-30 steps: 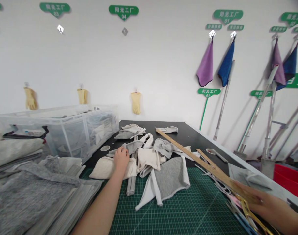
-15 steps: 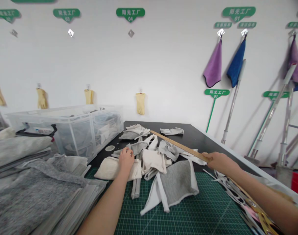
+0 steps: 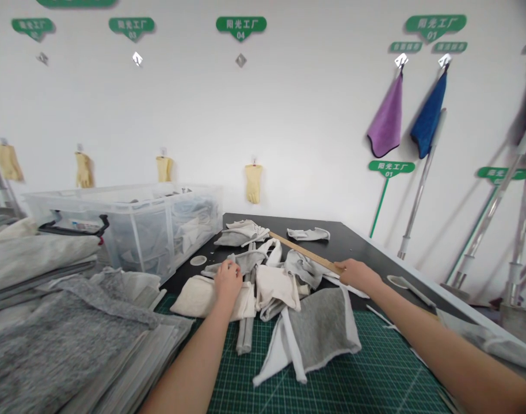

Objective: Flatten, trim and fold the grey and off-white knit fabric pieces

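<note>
My right hand [image 3: 361, 276] is closed round the near end of a wooden ruler [image 3: 304, 252], which slants away to the left across fabric pieces. My left hand [image 3: 228, 282] has curled fingers at a grey fabric scrap [image 3: 250, 260]; its fingertips are partly hidden. Beneath that wrist lies a folded cream cloth [image 3: 191, 296]. Between the hands sits a small cream piece [image 3: 275, 283], next to a crumpled grey scrap [image 3: 301, 267]. Nearer to me, a larger grey piece with white edges [image 3: 321, 328] is spread on the green cutting mat [image 3: 375, 374].
Stacked grey fabric [image 3: 68, 339] fills the left side. Behind it stands a clear plastic bin [image 3: 151, 230] of cloth. More scraps [image 3: 241, 231] lie on the black table [image 3: 349, 238]. A roll of tape [image 3: 198, 260] is left of my left hand. Poles [image 3: 422, 184] lean at the right wall.
My right hand has moved left and slightly farther along the ruler, away from the scissors at the right. The view has shifted a little; my left hand stays at the same scraps.
</note>
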`<move>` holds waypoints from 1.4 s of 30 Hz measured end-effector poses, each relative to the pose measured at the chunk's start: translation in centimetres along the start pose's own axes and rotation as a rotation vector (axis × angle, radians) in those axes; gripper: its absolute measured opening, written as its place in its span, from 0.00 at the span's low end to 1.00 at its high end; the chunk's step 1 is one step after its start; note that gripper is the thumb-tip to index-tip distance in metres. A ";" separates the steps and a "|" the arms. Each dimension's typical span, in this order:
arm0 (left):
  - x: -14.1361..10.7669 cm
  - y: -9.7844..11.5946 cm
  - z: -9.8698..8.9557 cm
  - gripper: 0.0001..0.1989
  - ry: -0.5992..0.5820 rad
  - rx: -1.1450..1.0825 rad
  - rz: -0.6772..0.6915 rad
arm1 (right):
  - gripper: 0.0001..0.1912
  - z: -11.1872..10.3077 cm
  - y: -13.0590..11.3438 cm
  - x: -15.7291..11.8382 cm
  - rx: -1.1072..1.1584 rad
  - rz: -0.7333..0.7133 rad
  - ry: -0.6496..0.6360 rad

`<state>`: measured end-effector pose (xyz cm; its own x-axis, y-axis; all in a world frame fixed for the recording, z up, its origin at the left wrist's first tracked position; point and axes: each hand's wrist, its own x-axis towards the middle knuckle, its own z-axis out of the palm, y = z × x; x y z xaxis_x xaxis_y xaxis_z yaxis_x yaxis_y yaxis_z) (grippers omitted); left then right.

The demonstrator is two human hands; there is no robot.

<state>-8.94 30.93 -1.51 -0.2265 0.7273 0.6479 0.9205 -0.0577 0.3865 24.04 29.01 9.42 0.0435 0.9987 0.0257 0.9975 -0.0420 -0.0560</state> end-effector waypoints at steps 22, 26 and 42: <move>0.0 0.0 -0.1 0.06 0.028 -0.010 -0.046 | 0.28 6.0 -3.6 5.8 -0.011 -0.098 0.124; 0.0 0.0 -0.1 0.06 0.015 -0.009 -0.055 | 0.28 5.5 -3.5 5.2 -0.039 -0.154 0.131; 0.1 -0.5 0.0 0.06 0.132 -0.087 -0.115 | 0.34 0.7 4.4 0.8 -0.117 -0.290 0.085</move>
<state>-9.40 30.99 -1.63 -0.3734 0.6369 0.6745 0.8565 -0.0426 0.5144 28.40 29.61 8.51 -0.2442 0.9638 0.1074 0.9683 0.2364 0.0806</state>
